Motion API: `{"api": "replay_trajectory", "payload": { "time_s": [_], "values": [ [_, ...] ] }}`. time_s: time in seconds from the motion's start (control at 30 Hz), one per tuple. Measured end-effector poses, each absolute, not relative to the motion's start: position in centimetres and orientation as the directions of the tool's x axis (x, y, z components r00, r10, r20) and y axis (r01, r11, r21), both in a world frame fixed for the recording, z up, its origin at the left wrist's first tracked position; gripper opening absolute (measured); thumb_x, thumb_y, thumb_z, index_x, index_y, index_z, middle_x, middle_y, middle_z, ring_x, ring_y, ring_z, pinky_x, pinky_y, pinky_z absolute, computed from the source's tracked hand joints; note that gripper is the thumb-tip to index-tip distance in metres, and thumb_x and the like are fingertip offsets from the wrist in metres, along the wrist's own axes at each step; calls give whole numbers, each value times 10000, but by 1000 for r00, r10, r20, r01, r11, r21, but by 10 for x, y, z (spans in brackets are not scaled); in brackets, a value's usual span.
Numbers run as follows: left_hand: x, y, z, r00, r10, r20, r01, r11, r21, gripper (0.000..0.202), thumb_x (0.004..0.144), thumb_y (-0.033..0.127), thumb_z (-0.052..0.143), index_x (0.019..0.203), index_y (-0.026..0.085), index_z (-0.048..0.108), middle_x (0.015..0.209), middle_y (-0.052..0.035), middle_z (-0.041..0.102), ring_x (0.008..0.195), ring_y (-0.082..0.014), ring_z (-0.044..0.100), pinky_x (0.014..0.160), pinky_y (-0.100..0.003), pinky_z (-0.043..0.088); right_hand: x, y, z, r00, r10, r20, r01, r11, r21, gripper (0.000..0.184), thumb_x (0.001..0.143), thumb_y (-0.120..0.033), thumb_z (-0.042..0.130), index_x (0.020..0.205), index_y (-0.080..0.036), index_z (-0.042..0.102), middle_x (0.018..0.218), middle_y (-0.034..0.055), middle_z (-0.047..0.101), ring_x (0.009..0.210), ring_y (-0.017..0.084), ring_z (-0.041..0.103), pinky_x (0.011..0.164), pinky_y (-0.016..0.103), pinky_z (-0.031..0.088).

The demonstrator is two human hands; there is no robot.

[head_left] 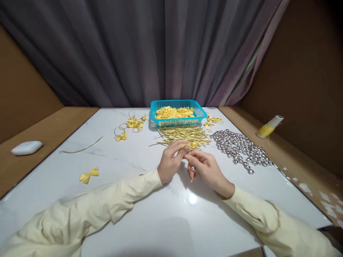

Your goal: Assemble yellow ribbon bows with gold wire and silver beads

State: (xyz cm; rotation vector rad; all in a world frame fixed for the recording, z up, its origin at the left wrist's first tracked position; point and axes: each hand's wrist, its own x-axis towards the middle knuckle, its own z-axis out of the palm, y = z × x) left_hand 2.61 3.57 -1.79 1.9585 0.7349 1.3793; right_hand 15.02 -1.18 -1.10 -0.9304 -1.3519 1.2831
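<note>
One yellow bow (193, 145) above worktop (150, 221), long axis left-right | left hand (171, 160): grip pinched on bow | right hand (208, 167): grip closed on thread (190, 159), one silver bead (193, 168) hanging below | one loose bow (89, 175) at left, one basket (179, 123)

From afar I'm seeing the held bow (193, 145) showing yellow, like the loose bow (89, 175) on the left. The far basket (174, 123) is showing turquoise in a pattern of small holes, its bows (174, 112) yellow. The strips (184, 134) are gleaming gold, the beads (227, 141) on the right silver. The table (115, 154) is showing white with faint grey veins, the curtain (150, 53) greyish purple, the sleeves (125, 191) pale cream.
</note>
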Motion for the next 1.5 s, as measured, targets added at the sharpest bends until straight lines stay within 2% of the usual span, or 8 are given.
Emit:
{"api": "replay_trajectory", "payload": {
  "time_s": [0.3, 0.43, 0.6, 0.73, 0.87, 1.07, 1.33, 1.5],
  "values": [
    [29, 37, -15, 269, 753, 600, 107, -642, 759, 186, 852, 265, 468, 782, 177, 616, 864, -40, 619, 857, -154, 527, 789, -282, 404, 156, -9, -13, -208, 972, 108, 8, 112, -994, 207, 821, -331, 497, 749, -156, 579, 425, -41, 527, 343, 84, 462, 370, 192, 359],
    [28, 37, -16, 300, 746, 595, 120, -648, 752, 192, 856, 252, 463, 780, 173, 621, 846, -39, 617, 837, -152, 516, 784, -282, 397, 158, -6, -13, -193, 974, 117, 79, 134, -988, 249, 817, -344, 494, 696, -151, 593, 512, -12, 565, 416, 86, 476, 397, 191, 377],
    [26, 37, -18, 320, 737, 595, 127, -656, 744, 190, 857, 233, 462, 811, 180, 638, 862, -40, 622, 850, -154, 515, 807, -289, 386, 159, -2, -12, -144, 957, 250, 223, 278, -934, 178, 820, -300, 493, 783, -168, 606, 647, 3, 582, 526, 103, 493, 471, 206, 376],
    [26, 36, -17, 335, 732, 594, 133, -660, 739, 199, 858, 240, 461, 798, 178, 639, 840, -42, 622, 845, -161, 525, 817, -301, 386, 159, -3, -10, -143, 910, 389, 366, 414, -834, 255, 852, -255, 431, 636, -169, 535, 610, 2, 534, 569, 115, 469, 541, 224, 356],
    [27, 36, -15, 350, 717, 603, 122, -673, 730, 194, 855, 244, 466, 811, 183, 645, 856, -52, 628, 851, -169, 530, 809, -310, 397, 161, -5, -10, -177, 858, 481, 446, 506, -738, 254, 858, -230, 417, 617, -179, 477, 565, -17, 453, 523, 108, 402, 526, 226, 318],
    [28, 32, -13, 344, 717, 606, 111, -672, 732, 184, 852, 226, 469, 808, 173, 639, 851, -55, 625, 846, -168, 530, 804, -306, 399, 164, -6, -13, -236, 804, 546, 475, 585, -657, 201, 859, -184, 408, 669, -174, 472, 597, -7, 444, 546, 113, 409, 544, 230, 317],
    [30, 29, -10, 327, 754, 570, 103, -628, 772, 197, 853, 242, 464, 748, 166, 612, 797, -38, 606, 809, -160, 518, 772, -278, 396, 164, -8, -12, -227, 800, 556, 504, 585, -636, 225, 860, -195, 392, 645, -188, 460, 566, -13, 411, 518, 116, 381, 517, 239, 297],
    [31, 27, -11, 328, 808, 490, 76, -539, 839, 194, 855, 281, 456, 776, 170, 594, 743, -15, 567, 724, -140, 518, 661, -236, 409, 165, -8, -12, -250, 786, 565, 510, 603, -613, 218, 860, -191, 383, 658, -188, 463, 577, -8, 420, 524, 119, 391, 526, 241, 301]
  ]
}}
